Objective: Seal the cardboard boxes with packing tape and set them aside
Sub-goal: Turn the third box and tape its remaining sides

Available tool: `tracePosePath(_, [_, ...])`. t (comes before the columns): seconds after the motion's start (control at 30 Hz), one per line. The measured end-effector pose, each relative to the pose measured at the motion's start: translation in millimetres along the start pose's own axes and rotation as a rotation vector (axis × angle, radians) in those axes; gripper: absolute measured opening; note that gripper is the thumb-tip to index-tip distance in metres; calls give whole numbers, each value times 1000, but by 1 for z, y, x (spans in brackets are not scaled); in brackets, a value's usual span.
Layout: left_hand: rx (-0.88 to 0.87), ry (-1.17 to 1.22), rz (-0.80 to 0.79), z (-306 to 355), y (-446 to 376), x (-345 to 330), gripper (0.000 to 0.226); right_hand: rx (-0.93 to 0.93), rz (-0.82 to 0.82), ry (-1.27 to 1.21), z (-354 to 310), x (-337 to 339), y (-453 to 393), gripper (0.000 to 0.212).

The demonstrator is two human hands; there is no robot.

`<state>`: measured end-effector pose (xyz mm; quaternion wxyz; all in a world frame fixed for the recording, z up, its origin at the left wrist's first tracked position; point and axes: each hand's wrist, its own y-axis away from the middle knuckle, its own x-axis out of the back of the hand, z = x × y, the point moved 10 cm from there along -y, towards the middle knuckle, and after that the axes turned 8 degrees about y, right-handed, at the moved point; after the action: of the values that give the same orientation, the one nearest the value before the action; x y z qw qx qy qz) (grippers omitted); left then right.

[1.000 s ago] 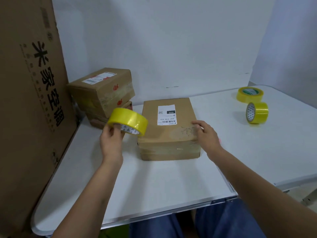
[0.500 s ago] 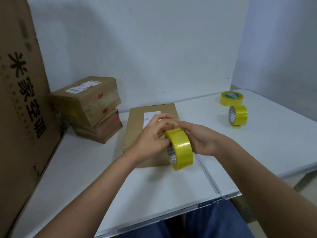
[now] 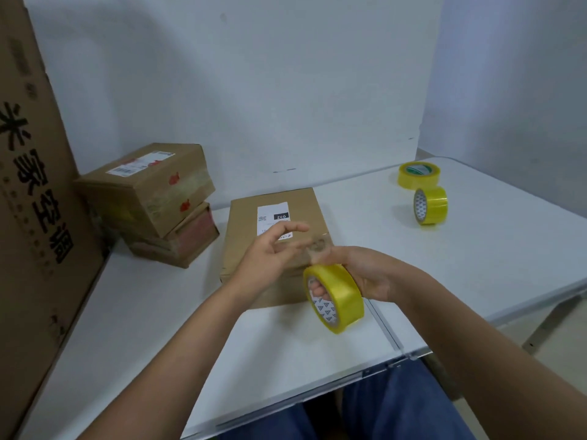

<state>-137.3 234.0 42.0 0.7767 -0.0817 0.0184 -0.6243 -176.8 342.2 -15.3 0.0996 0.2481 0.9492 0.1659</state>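
Holding the yellow tape roll [image 3: 335, 300] on edge just above the white table [image 3: 317, 354], the right hand [image 3: 365, 274] is wrapping round it, with fingers showing inside the core and the rest of the hand lying over the outer band, so the roll is hanging from that grip near the front corner of the flat cardboard box [image 3: 276, 223]. The left hand [image 3: 270, 252] is hovering over the box lid, its fingers loosely spread and blurred, gripping nothing that can be made out; a clear strip may be stretching between the two hands, but the blur is making that impossible to confirm. The box is lying flat on the table in front of the person, label side up. To its left, two stacked boxes [image 3: 149, 201] are sitting against a large upright carton [image 3: 35, 217], and two spare tape rolls [image 3: 425, 192] are waiting well apart on the right side of the table. The roll is looking light and stiff, though its glossy band is probably slippery, so gripping through the core seems the surer hold. The free end is likely thin and clingy, best pinched at its very tip. The box is appearing rigid and fairly light, best taken by its long sides.
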Motion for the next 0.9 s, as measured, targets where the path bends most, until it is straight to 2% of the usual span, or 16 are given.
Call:
tracePosePath(0.07, [-91, -220, 78, 1, -7, 17, 24, -32, 52, -16, 12, 7, 1, 26])
tracePosePath(0.1, [-128, -441, 55, -1, -12, 19, 23, -28, 76, -25, 16, 11, 2, 19])
tracePosePath(0.13, [-116, -705, -29, -11, -16, 15, 31, -16, 98, -31, 18, 16, 3, 13])
tracePosePath(0.2, [15, -1137, -203, -45, -18, 14, 57, 7, 140, -55, 23, 24, 4, 8])
tracePosePath(0.27, [75, -1332, -212, -64, -16, 18, 67, 20, 184, -99, 26, 31, 3, 7])
tracePosePath(0.4, [129, -1402, -17, -69, -3, 12, 63, 34, 249, -111, 30, 38, 2, 10])
tracePosePath(0.5, [182, -1360, -24, -65, 0, 2, 64, 35, 271, -81, 31, 39, 0, 14])
tracePosePath(0.6, [64, -1341, -134, -54, -22, -13, 64, 60, 296, -85, 26, 40, -3, 17])
tracePosePath(0.67, [54, -1367, -165, -57, -33, -14, 66, 74, 320, -83, 23, 41, -3, 15])
tracePosePath(0.9, [213, -1331, 36, -75, -36, -10, 67, 85, 405, -45, 23, 54, 1, 10])
